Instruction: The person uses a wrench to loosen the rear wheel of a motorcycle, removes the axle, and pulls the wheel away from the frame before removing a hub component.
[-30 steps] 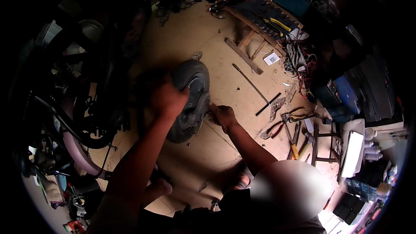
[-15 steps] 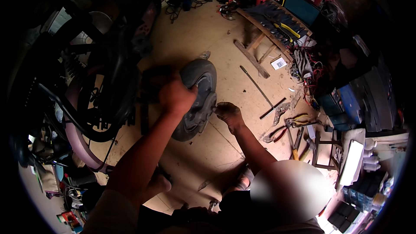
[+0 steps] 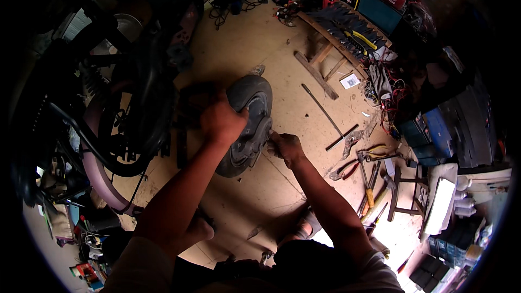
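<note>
Currently left hand (image 3: 223,122) clamps the edge of a round, black rubber-tyred wheel (image 3: 248,126), between both hands over tan floor (image 3: 239,43). Right hand (image 3: 285,147) curled at wheel's side; can't tell if it's gripping.

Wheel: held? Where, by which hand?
Left hand grips the wheel by its tyre's left side. Right hand is beside the hub; its hold can't be told.

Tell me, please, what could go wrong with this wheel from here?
The wheel looks tilted; if the left hand lost its hold, it could perhaps tip or roll. The right hand is close against its right side, so a sudden turn might pinch that hand. A T-handled tool lies to the right; a falling wheel might strike it.
</note>
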`<state>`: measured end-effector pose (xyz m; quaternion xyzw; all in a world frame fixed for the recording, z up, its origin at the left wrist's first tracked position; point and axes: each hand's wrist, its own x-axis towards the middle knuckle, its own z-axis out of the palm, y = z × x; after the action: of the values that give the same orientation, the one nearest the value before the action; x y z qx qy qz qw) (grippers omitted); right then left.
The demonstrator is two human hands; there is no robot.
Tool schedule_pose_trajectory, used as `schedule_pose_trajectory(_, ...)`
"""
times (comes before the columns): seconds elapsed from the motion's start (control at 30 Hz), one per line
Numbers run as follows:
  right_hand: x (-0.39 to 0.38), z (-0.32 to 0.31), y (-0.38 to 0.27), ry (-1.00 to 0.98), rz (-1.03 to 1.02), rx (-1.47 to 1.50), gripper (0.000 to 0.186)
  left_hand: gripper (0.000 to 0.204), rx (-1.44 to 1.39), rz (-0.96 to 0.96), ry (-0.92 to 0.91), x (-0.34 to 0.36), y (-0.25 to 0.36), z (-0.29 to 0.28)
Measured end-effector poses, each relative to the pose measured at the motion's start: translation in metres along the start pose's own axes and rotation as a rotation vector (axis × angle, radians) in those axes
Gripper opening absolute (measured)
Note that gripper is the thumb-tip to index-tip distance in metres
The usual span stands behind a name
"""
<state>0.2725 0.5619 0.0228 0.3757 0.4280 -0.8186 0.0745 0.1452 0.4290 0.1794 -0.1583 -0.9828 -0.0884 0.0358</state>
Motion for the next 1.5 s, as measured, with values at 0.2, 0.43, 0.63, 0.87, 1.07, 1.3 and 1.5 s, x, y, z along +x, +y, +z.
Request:
schedule_pose_trajectory(0.2,0.016,-0.006,0.023,-0.011,-0.331,-0.088,0.032,0.070,-0.025,0.012,0.006,0.003,0.002,-0.002)
schedule_pose_trajectory(0.43,0.011,-0.002,0.023,-0.007,-0.378,-0.012,0.029,0.068,-0.042,-0.001,-0.030,0.003,0.008,-0.006)
schedule_pose_trajectory(0.63,0.016,-0.016,0.017,-0.049,-0.157,-0.098,0.035,0.074,-0.038,0.008,-0.012,0.002,0.008,-0.004)
schedule_pose_trajectory(0.87,0.001,-0.001,0.001,-0.036,0.090,-0.048,0.037,0.074,-0.026,-0.014,-0.024,0.003,0.004,-0.007)
schedule_pose_trajectory(1.07,0.009,-0.007,0.011,-0.017,-0.192,-0.130,0.028,0.071,-0.025,-0.011,-0.005,0.002,0.005,-0.005)
schedule_pose_trajectory(1.3,0.012,-0.006,0.022,-0.037,-0.522,0.022,0.033,0.073,-0.023,0.012,0.000,0.003,0.010,-0.006)
schedule_pose_trajectory(1.5,0.026,-0.015,0.024,-0.047,-0.275,-0.157,0.027,0.073,-0.039,0.013,-0.015,0.004,0.013,-0.006)
